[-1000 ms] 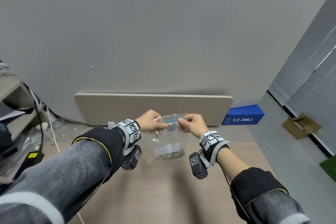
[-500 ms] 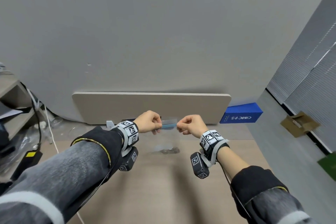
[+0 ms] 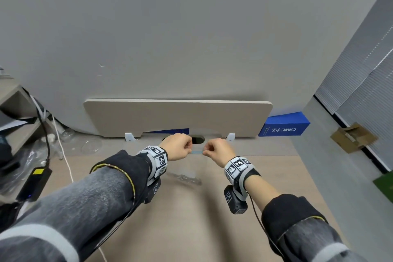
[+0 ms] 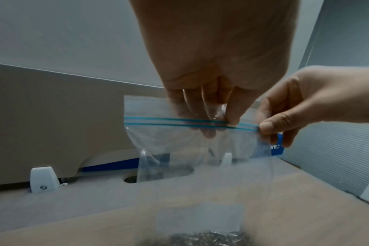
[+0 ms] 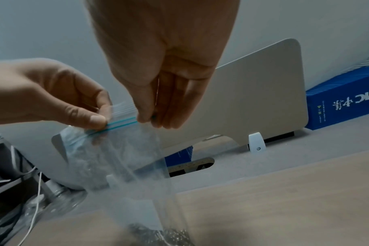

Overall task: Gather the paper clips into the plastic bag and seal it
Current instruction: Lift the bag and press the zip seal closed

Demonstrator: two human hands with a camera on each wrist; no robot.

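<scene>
A clear plastic zip bag (image 3: 191, 166) with a blue double-line seal (image 4: 158, 121) hangs between my hands over the wooden table (image 3: 191, 219). A dark heap of paper clips (image 3: 187, 177) lies in its bottom, also seen as paper clips (image 4: 206, 238) and paper clips (image 5: 164, 236). My left hand (image 3: 190, 150) pinches the seal strip; the left fingers (image 4: 228, 121) sit on the blue lines. My right hand (image 3: 204, 152) pinches the strip a little to the right, at the bag's edge, its thumb (image 4: 265, 127) on the lines. The bag (image 5: 120, 158) sags below both hands.
A beige divider panel (image 3: 176, 117) stands at the table's back on white brackets, with a cable hole (image 3: 197, 140) under it. A blue box (image 3: 285, 125) sits behind right. Left are a black adapter (image 3: 35, 181), cables and plastic wrap. A cardboard box (image 3: 353, 137) lies on the floor.
Both hands have moved down and forward with the bag and closer together along the seal. The bag now shows almost edge-on in the head view.
</scene>
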